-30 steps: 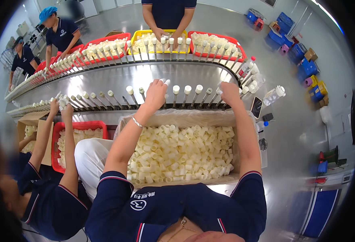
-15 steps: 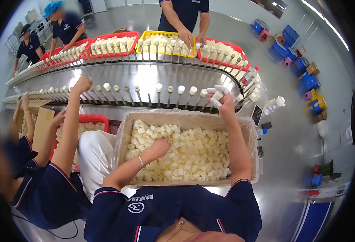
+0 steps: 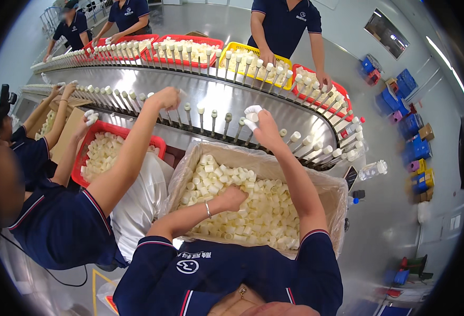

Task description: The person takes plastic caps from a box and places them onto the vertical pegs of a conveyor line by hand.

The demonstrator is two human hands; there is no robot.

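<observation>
My left hand is closed among the caps in a plastic-lined carton, its fingertips hidden behind the hand and the caps. Short white cylindrical caps fill that carton in front of me. Beyond its far rim, my right hand grips one white cap between fingers with white coverings. It is at the near row of upright metal pins. Several pins nearby stand bare, while pins farther right carry white caps.
The curved metal line bends round at the right. A co-worker's arm reaches over a red basket on my left. Across the line are a yellow basket and more red ones. A clear bottle stands at the right.
The view has shifted, bringing the scene down and right at the far side. My right hand has moved left along the pins with a cap; my left hand stays in the carton, slightly farther right.
</observation>
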